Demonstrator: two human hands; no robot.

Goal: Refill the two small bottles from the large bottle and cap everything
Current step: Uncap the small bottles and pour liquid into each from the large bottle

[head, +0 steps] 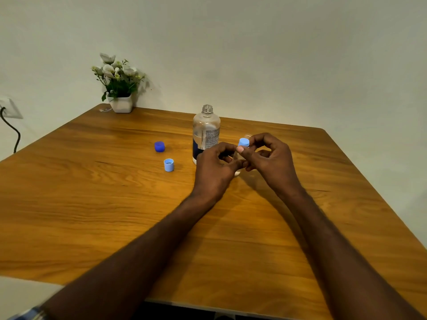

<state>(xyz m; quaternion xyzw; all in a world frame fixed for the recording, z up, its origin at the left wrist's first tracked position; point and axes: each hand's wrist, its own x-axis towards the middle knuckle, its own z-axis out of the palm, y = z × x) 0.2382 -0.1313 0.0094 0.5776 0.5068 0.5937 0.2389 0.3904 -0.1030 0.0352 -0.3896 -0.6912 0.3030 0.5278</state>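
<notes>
The large clear bottle (206, 132) stands uncapped at the middle of the wooden table (92, 204), partly filled with liquid. Just in front of it, my left hand (215, 169) grips the body of a small clear bottle (237, 172) that rests on the table. My right hand (271, 158) pinches a light blue cap (244, 142) sitting on that bottle's neck. A dark blue cap (159, 146) and a second light blue cap (169, 165), open side up, lie to the left of the large bottle. A faint clear shape (249, 135) behind my right fingers may be the other small bottle.
A white pot of flowers (120, 103) stands at the table's far left corner against the wall. A wall socket with a black cable (10, 125) is at the left. The table's near edge runs under my forearms.
</notes>
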